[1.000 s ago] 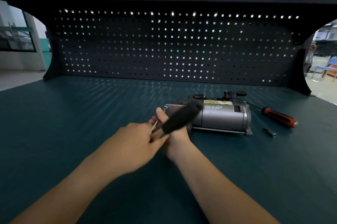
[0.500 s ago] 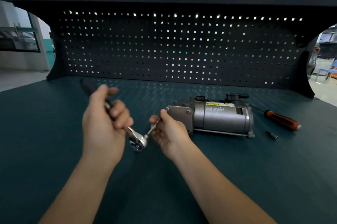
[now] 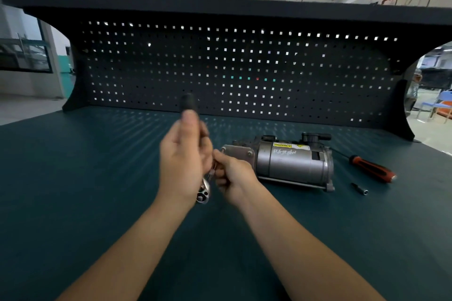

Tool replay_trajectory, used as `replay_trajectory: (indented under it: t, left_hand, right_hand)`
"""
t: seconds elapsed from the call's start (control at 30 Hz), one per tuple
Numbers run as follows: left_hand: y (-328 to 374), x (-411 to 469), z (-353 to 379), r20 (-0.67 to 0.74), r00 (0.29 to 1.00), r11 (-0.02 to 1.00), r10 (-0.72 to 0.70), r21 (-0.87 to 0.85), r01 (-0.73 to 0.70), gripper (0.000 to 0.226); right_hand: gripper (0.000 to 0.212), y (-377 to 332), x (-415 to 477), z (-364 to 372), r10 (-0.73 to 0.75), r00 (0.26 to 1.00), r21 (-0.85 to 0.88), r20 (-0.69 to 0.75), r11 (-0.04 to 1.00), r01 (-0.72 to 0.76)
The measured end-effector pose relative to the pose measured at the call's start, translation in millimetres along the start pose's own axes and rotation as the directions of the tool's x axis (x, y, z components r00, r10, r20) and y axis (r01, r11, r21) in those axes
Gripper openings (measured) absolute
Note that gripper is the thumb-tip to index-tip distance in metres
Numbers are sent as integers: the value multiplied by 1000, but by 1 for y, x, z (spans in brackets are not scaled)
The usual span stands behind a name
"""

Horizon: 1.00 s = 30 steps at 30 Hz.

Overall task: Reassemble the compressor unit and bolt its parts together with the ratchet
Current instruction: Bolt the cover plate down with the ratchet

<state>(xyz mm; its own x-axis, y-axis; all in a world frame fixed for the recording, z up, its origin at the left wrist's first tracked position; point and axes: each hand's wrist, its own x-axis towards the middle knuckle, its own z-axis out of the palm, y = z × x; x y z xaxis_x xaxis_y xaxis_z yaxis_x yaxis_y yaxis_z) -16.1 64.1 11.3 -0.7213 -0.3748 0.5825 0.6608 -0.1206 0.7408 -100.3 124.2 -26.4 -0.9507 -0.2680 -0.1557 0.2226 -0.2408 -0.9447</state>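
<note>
The grey compressor unit [image 3: 288, 163] lies on its side on the green bench, its flat end plate facing left and a yellow warning label on top. My left hand [image 3: 183, 163] grips the ratchet [image 3: 203, 194] nearly upright, black handle tip above my fingers, chrome head hanging below. My right hand [image 3: 232, 176] sits just left of the compressor and pinches a thin silver bolt or bit between its fingers, close to the ratchet's shaft. The thin part is mostly hidden by my fingers.
A red-and-black screwdriver [image 3: 371, 171] lies right of the compressor. A small metal socket bit [image 3: 360, 189] rests in front of it. The dark pegboard [image 3: 232, 68] closes off the back of the bench.
My left hand pulled the ratchet away to the left, then swung it back beside my right hand, handle now pointing up. My right hand stays by the compressor's end plate.
</note>
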Motion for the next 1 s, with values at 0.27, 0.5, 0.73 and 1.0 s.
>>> replay_trajectory:
  t: [0.27,0.5,0.73,1.0]
  left_hand:
    - [-9,47,-27,7,970,959,-242,-148,240,55]
    - [-11,45,-32,529,838,962,-131,274,-23,33]
    - [-19,51,-51,158,963,944,-217,-218,248,47]
    - [-34,62,-67,-176,905,819,-387,-517,249,31]
  right_hand:
    - [31,-4,17,12,23,999,138,-44,990,-17]
    - [36,1,34,13,-22,991,94,-131,995,34]
    - [29,4,40,16,-52,995,184,-83,981,66]
    - [22,5,36,18,18,998,284,-57,959,-1]
